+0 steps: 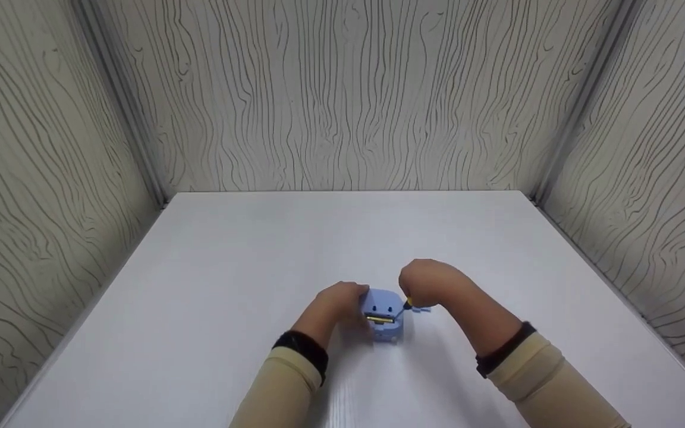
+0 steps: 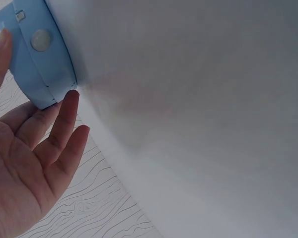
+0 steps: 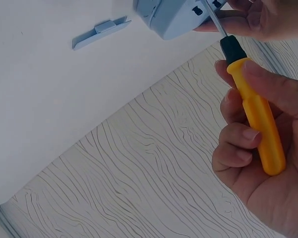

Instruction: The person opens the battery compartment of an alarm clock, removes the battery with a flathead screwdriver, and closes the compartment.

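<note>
A light blue plastic device [image 1: 384, 299] stands on the table with an open compartment facing up. A gold-coloured battery [image 1: 380, 320] lies in that compartment. My left hand [image 1: 339, 302] grips the device by its side; in the left wrist view its thumb and fingers are on opposite sides of the blue case [image 2: 37, 62]. My right hand [image 3: 273, 119] holds a screwdriver [image 3: 262, 130] with a yellow handle and black collar. The metal shaft reaches the device near the battery's right end; its exact tip contact is too small to tell.
A small light blue battery cover [image 3: 100, 33] lies on the white table [image 1: 247, 255], just right of the device. Wood-grain patterned panels [image 1: 342, 95] enclose the table at the back and both sides.
</note>
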`<action>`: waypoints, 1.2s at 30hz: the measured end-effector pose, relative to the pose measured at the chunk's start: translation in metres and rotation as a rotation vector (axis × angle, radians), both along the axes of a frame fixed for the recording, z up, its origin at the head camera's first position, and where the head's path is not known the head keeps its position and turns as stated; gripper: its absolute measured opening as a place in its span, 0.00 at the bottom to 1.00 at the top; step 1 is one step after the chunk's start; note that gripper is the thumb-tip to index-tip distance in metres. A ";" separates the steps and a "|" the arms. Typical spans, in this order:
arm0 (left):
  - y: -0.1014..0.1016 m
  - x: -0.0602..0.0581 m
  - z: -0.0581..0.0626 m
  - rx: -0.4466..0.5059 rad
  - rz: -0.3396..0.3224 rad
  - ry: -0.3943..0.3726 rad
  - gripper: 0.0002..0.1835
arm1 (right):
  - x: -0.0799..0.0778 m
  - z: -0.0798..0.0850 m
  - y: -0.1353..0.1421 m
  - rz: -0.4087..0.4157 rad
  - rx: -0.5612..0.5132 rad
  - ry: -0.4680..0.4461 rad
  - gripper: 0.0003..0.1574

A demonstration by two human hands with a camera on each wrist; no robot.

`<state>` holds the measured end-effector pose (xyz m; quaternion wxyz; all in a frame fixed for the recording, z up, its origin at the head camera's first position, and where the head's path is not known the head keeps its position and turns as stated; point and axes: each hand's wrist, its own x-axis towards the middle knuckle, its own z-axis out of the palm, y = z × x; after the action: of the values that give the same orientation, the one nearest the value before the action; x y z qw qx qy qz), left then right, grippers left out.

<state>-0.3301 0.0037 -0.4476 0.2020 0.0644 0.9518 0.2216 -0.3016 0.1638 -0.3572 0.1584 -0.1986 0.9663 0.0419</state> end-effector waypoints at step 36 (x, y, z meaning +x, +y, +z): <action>-0.002 0.002 0.000 -0.057 -0.075 0.092 0.46 | -0.014 -0.050 0.064 -0.122 -0.294 -0.138 0.07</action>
<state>-0.3281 0.0014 -0.4473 0.1682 0.1043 0.9629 0.1836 -0.3158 0.2277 -0.4070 0.1958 -0.1631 0.9591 -0.1232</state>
